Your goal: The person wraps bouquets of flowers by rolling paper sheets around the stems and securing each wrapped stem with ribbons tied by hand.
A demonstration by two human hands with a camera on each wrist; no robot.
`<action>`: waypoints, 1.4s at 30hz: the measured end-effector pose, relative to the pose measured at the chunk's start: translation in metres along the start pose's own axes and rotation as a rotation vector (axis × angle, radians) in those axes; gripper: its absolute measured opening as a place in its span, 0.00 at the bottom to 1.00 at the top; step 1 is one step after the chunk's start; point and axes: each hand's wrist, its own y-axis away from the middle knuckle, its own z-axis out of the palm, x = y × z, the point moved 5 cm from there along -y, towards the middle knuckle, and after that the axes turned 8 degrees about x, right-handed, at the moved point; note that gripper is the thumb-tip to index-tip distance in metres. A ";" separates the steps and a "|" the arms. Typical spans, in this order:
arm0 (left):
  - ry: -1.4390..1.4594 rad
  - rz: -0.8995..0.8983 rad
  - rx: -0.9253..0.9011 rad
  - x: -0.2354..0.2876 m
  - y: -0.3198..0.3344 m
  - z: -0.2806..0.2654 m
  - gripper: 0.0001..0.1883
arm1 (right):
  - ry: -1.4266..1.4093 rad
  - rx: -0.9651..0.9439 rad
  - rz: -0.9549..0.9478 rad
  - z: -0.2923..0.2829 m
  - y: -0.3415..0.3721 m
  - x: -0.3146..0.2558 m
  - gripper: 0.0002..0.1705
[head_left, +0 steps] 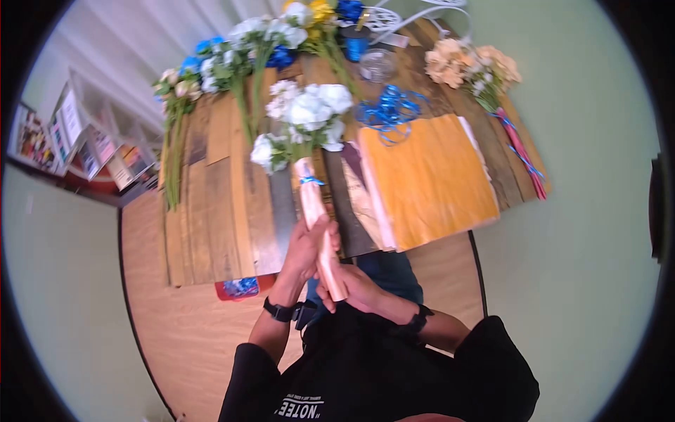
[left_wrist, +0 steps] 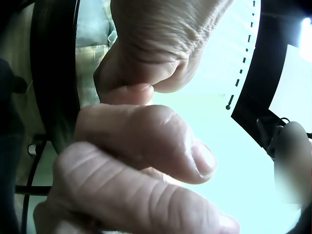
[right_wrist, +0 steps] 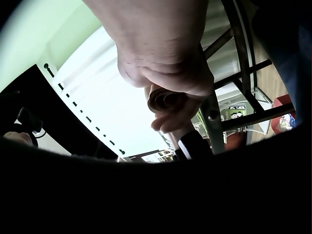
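A bouquet of white flowers has its stems wrapped in a pale pink paper tube. A small blue ribbon is tied near the tube's top. My left hand grips the tube around its middle; in the left wrist view its curled fingers hide most of the paper. Lower down, my right hand holds the tube near its bottom end. The right wrist view shows the rolled open end of the paper within that hand.
A stack of orange and pink paper sheets lies on the wooden table, with curled blue ribbon above it. A peach bouquet lies at the right. Loose stemmed flowers line the back left. Below the table sits a red box.
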 end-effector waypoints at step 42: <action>-0.041 0.081 -0.010 0.008 -0.015 0.009 0.19 | 0.257 0.034 -0.041 -0.020 0.010 -0.007 0.34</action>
